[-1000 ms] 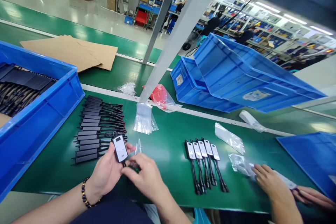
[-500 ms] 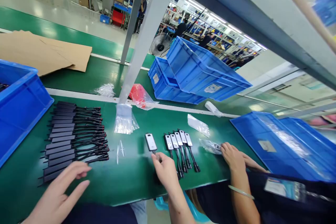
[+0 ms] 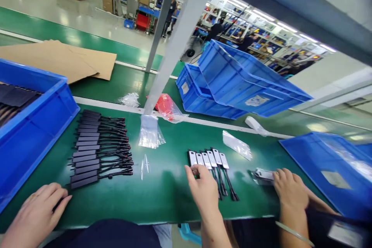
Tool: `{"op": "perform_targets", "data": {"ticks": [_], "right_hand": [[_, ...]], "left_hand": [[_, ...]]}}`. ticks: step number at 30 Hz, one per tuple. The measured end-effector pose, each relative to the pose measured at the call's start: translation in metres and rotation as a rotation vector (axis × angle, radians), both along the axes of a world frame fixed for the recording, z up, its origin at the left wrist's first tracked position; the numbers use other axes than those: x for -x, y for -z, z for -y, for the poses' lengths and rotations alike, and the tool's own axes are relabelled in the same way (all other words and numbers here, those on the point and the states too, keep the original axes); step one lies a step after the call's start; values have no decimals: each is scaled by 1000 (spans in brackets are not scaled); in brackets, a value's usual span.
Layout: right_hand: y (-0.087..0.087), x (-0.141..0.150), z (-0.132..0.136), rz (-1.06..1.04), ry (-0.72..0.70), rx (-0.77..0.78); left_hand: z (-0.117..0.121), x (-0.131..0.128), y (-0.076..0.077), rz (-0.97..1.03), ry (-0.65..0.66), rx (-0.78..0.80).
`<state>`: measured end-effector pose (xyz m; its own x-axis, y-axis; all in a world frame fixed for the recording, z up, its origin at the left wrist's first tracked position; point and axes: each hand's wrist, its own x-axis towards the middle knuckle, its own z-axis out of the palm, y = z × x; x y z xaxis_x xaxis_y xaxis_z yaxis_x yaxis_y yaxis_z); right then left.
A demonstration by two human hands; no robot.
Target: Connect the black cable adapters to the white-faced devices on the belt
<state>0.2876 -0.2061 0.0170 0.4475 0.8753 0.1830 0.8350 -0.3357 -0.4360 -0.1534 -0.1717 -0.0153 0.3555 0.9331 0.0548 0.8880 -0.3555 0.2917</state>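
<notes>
On the green tabletop (image 3: pixel 162 205), several small devices with white faces and black cables (image 3: pixel 216 156) lie side by side. My right hand (image 3: pixel 205 192) is at the left end of this row, thumb and forefinger closed around the lower end of the leftmost white-faced device (image 3: pixel 192 157); its cable is hidden by my hand. My left hand (image 3: pixel 40 211) holds nothing and rests near the front edge at left, fingers loosely bent, thumb apart. Just beyond it lies a row of slim black modules with cables (image 3: pixel 87 161). Clear plastic bags (image 3: pixel 148 131) lie between the two rows.
A blue bin (image 3: pixel 37 131) holding dark parts stands at left. Stacked blue crates (image 3: pixel 250 81) sit behind, beside a metal post (image 3: pixel 180 42). At right, a co-worker's hand (image 3: pixel 290 190) holds a bagged device (image 3: pixel 263 174) near another blue bin (image 3: pixel 328 162).
My right hand has moved right, bringing its device to the left end of the white-faced row. My left hand has drawn back from the black modules toward the front edge. The view has shifted left.
</notes>
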Motion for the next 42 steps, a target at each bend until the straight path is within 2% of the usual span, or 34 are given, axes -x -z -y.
{"op": "perform_targets", "data": {"ticks": [3, 7, 10, 13, 16, 20, 23, 27, 33, 35, 38, 40, 42], "right_hand": [[-4, 52, -13, -141, -378, -33], [-1, 126, -30, -177, -735, 24], [9, 166, -43, 2, -863, 145], [20, 189, -54, 183, -921, 269], [21, 194, -58, 136, -986, 282], [2, 189, -54, -371, -1001, 209], [-13, 184, -47, -717, -887, 236], [-14, 178, -38, -939, -722, 278], [-2, 171, -28, -886, -638, 159], [0, 172, -24, -796, -658, 54], [-6, 170, -19, -672, -781, -84], [-16, 164, -18, -632, -816, -96], [-27, 153, -21, -576, -785, -76]], "left_hand": [[3, -7, -8, -32, -84, 18], [6, -6, -9, -36, -64, 26], [9, -6, -8, 5, -77, 66], [12, -7, -15, 88, -78, 140], [12, -11, -31, 252, -66, 241], [3, -29, -59, 631, -206, 303], [-9, -55, -77, 942, -357, 329], [-23, -91, -85, 1141, -317, 404], [-27, -116, -74, 1152, -276, 433], [-25, -123, -70, 1219, -279, 561], [-19, -135, -67, 1497, -323, 839], [-16, -142, -66, 1635, -387, 941], [-13, -147, -64, 1681, -444, 1037]]}}
